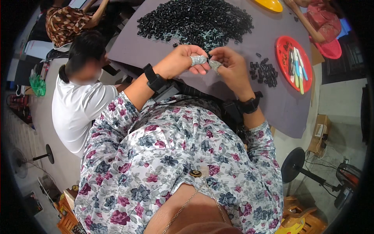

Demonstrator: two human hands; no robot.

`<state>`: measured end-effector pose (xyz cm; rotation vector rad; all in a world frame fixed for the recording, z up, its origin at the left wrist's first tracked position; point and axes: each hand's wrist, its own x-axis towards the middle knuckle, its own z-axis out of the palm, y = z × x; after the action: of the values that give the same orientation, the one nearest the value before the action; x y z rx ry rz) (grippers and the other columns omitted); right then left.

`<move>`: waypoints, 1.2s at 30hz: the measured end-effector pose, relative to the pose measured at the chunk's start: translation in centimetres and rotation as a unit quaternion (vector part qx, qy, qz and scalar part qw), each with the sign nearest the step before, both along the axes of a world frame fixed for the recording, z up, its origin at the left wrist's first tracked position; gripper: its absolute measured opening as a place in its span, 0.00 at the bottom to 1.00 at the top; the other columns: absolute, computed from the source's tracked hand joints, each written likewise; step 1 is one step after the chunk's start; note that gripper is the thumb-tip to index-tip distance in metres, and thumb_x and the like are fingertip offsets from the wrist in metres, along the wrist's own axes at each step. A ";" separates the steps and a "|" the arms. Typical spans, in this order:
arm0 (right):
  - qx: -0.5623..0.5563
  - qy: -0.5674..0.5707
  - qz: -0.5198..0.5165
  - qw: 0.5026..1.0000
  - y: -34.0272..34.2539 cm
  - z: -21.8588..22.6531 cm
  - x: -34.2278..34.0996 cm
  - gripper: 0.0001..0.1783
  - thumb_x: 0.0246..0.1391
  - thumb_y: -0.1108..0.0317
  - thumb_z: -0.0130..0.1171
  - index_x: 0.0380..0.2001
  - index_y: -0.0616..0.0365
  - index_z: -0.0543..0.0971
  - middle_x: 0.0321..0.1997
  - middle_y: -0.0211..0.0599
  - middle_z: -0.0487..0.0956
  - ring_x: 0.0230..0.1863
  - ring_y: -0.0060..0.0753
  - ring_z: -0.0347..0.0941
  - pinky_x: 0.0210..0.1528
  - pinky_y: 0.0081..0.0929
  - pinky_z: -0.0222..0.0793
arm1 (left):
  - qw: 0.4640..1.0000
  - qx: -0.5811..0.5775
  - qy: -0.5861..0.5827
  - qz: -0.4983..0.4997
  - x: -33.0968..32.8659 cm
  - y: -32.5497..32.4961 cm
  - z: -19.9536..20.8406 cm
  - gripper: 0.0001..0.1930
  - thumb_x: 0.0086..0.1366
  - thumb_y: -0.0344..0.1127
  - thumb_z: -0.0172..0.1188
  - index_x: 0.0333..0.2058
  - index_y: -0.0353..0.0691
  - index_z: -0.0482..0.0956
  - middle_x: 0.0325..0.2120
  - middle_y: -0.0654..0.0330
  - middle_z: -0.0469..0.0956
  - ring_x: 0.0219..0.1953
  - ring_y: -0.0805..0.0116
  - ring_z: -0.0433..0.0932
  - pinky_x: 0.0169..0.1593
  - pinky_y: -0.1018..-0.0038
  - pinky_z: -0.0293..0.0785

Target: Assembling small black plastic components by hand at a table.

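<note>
My left hand [189, 61] and my right hand [229, 66] meet over the near edge of the grey-covered table [156, 55]. Between their fingertips is a small black plastic part [209, 57], pinched from both sides and mostly hidden. Silvery wrapping covers both thumbs. Beyond my hands spreads a big heap of small black plastic parts [194, 19], with pale translucent bits along its near side. To the right of my right hand lies a smaller pile of black parts [265, 73].
A red tray [281, 74] on the right holds several knife-like tools with coloured handles. A yellow dish [270, 4] sits at the far edge. One person in white [83, 103] is close at my left; others sit farther off. A black fan stand [294, 163] is at lower right.
</note>
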<state>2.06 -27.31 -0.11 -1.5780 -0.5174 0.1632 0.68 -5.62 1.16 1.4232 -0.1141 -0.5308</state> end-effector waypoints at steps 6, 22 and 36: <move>-0.055 -0.033 -0.019 0.998 0.2 0.5 -0.3 0.15 0.51 0.81 0.60 0.43 0.61 0.81 0.30 0.29 0.81 0.32 0.18 0.76 0.36 0.19 0.73 | 0.997 0.042 -0.068 -0.008 -0.3 -0.1 0.1 0.11 0.68 0.20 0.48 0.45 0.34 0.77 0.35 0.55 0.85 0.35 0.72 0.84 0.38 0.80 0.77; 0.002 0.080 0.066 0.995 0.0 3.0 1.6 0.18 0.51 0.84 0.51 0.47 0.63 0.75 0.35 0.36 0.82 0.32 0.21 0.80 0.32 0.19 0.76 | 0.962 0.136 -0.234 0.012 -0.6 -0.3 1.7 0.16 0.58 0.12 0.46 0.42 0.31 0.78 0.30 0.61 0.80 0.33 0.76 0.78 0.39 0.78 0.75; -0.029 0.092 0.063 0.993 0.3 2.8 2.0 0.15 0.55 0.81 0.54 0.47 0.63 0.77 0.37 0.37 0.85 0.30 0.21 0.81 0.30 0.18 0.76 | 0.969 0.112 -0.217 0.028 -1.1 1.0 0.7 0.10 0.66 0.19 0.51 0.43 0.32 0.78 0.33 0.58 0.84 0.33 0.74 0.81 0.37 0.78 0.75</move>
<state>4.07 -26.99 2.67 -1.5689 -0.4710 0.4184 -0.47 -4.63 1.89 1.7439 -0.3720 -0.1805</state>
